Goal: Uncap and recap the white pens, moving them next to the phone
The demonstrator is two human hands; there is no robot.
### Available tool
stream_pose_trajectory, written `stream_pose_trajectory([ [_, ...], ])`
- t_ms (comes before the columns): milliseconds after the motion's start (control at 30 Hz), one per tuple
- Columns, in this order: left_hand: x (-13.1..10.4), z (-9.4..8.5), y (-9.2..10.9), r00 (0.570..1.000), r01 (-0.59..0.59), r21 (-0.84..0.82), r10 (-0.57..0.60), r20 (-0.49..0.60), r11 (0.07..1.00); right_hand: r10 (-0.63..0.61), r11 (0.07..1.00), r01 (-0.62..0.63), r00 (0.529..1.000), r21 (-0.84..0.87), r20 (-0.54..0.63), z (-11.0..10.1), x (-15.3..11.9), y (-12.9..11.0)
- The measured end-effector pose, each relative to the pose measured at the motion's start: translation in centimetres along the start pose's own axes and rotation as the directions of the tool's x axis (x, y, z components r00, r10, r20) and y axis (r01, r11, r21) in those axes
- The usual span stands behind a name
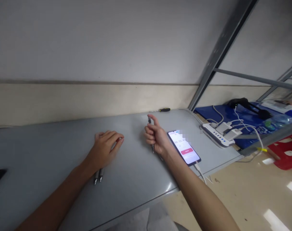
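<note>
My right hand [157, 138] is closed around a slim click pen [149, 120]. The pen stands nearly upright in the fist, its tip [153, 150] showing below the fingers. My index finger is bent over the pen's top end. Something thin lies under my right wrist, mostly hidden. To the left, my left hand [108, 146] rests palm down on the grey table [51, 150], fingers loosely extended and thumb near the index fingertip. Beneath that hand and wrist lie two pens [99, 176], partly covered, with their metallic ends poking out toward me.
Right of my right hand lies a phone [185, 149] showing a running timer, with a white cable [201, 171] plugged in. A screwdriver [164, 110] lies by the wall. A power strip [218, 135] with chargers sits at the table's right end, near a metal frame post [208, 72].
</note>
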State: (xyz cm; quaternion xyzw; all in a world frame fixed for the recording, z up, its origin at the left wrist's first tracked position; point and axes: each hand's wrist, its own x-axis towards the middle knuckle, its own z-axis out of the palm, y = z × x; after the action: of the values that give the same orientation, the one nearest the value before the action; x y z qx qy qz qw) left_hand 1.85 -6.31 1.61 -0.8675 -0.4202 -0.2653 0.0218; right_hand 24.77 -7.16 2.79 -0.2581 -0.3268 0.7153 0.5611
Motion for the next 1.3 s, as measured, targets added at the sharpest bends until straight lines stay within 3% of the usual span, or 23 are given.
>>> stream_pose_trajectory([
  [900, 0.02, 0.15, -0.08, 0.997, 0.064, -0.009, -0.063, 0.053, 0.998, -0.036, 0.998, 0.033, 0.998, -0.059, -0.050, 0.12, 0.13, 0.11],
  [1133, -0.01, 0.11, -0.21, 0.997, 0.065, 0.008, -0.066, 0.050, 0.998, -0.007, 0.984, 0.000, 0.999, -0.176, -0.043, 0.15, 0.10, 0.08],
  [1300, -0.05, 0.04, -0.23, 0.997, 0.059, 0.007, -0.059, 0.052, 0.998, -0.079, 0.953, 0.044, 0.991, -0.301, -0.104, 0.17, 0.26, 0.21],
])
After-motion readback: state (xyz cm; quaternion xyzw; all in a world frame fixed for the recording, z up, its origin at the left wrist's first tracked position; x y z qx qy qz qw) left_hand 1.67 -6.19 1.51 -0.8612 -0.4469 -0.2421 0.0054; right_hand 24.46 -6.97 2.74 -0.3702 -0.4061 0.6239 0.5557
